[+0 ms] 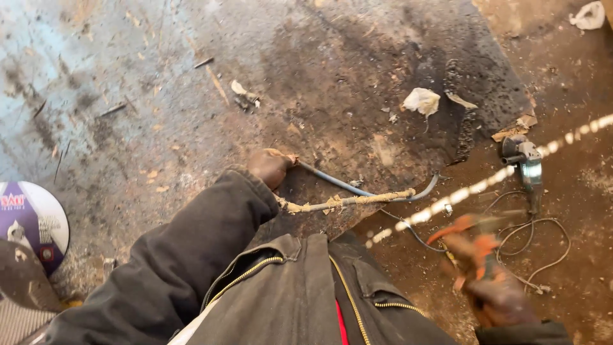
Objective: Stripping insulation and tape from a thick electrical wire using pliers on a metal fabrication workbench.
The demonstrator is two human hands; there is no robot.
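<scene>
My left hand [271, 167] reaches forward over a dirty metal sheet [191, 96] and grips the end of a grey-blue cable [338, 185]. A tape-wrapped stretch of cable [348, 200] runs right from just below that hand. My right hand [495, 291], blurred, is closed around an orange-handled tool [469, 246] at the lower right. A pale banded cord [485, 185] stretches diagonally above it. My dark jacket [274, 294] fills the lower middle.
An angle grinder [525, 161] lies on the dirt floor at right with its thin wire [536, 246] looped below. A cutting disc [35, 220] lies at the left edge. Crumpled paper scraps [421, 100] and small debris litter the sheet.
</scene>
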